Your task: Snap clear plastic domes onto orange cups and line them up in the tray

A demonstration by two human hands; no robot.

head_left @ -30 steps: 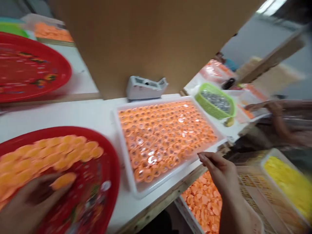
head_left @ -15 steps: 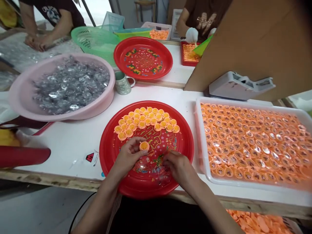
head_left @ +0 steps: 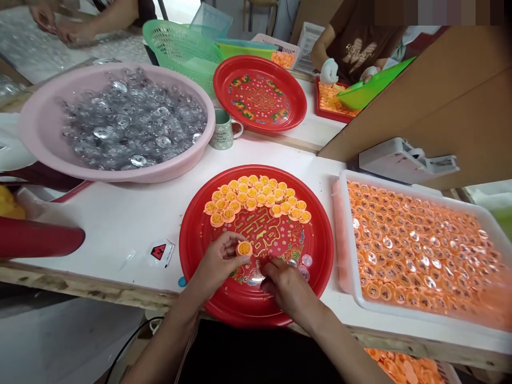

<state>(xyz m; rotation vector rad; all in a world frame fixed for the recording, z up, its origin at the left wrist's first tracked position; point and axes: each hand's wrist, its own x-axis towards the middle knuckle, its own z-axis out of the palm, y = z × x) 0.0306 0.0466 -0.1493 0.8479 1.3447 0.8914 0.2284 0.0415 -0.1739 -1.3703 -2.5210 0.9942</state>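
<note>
Between the thumb and fingers of my left hand point(head_left: 221, 262) is a small round orange plastic piece point(head_left: 244, 248) with a yellow centre. My right hand point(head_left: 288, 285) is just beside it, low over the red tray point(head_left: 192, 272), its fingers pinched together; what they hold, if anything, is hidden. Small clear discs point(head_left: 305, 266) lie on the tray by the right hand. Across the tray's far half, several more orange pieces with yellow centres point(head_left: 250, 204) are laid out in an arc.
A pink basin point(head_left: 40, 125) of shiny clear pieces stands at left, a green mug point(head_left: 222, 136) beside it. To the right, a white bin point(head_left: 344, 234) holds rows of orange pieces. Behind are another red tray point(head_left: 260, 66), a cardboard panel point(head_left: 420, 106) and two people at work.
The view has shifted, so the tray appears farther right. My right hand has come closer to the orange piece in my left hand. Clear discs now show on the tray beside the right hand.
</note>
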